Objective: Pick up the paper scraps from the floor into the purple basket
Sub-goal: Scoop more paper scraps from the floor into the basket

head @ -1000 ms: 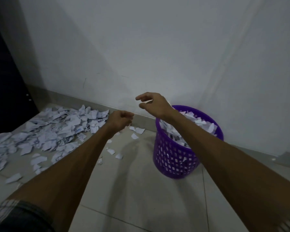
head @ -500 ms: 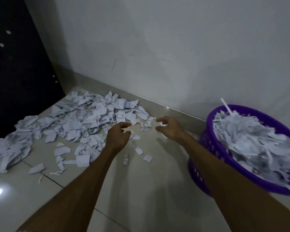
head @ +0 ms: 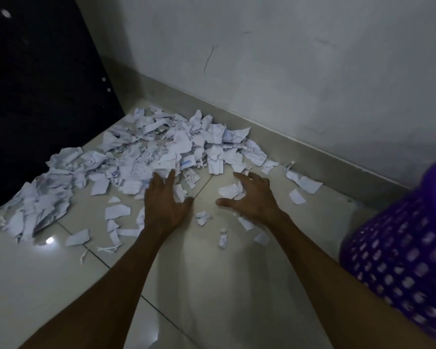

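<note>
Both hands have dropped from mid-air to the floor since half a second ago, as I watch from the head camera. My view has tipped lower too, pushing the purple basket [head: 400, 260] out to the right edge of the frame, where only its perforated wall and a sliver of white paper at its rim show.

I see the left hand [head: 165, 200] lying palm-down at the near edge of the paper scraps [head: 146, 157], its fingers [head: 159, 178] straight and spread, the tips touching or overlapping the closest pieces of the pile; nothing is gripped. I see the right hand [head: 249, 197] a little closer to the basket, palm-down, thumb stretched out toward the left hand, its fingers loosely bent over one loose scrap [head: 229, 190]. I cannot tell whether those fingertips touch that scrap, and they are not closed round it.

Most of the scraps lie heaped on the floor [head: 212, 285] on the far side of the left hand from the basket, running back to the skirting of the grey wall [head: 287, 59] and across to a dark panel [head: 35, 96] at the pile's outer end. Stray pieces dot the pale tiles between the two hands and nearer me, among them a crumpled bit [head: 203, 217] and a small wad [head: 222, 240]. A longer torn strip [head: 303, 182] lies by the skirting between the right hand and the basket, with a small piece [head: 297, 196] just beside it.
</note>
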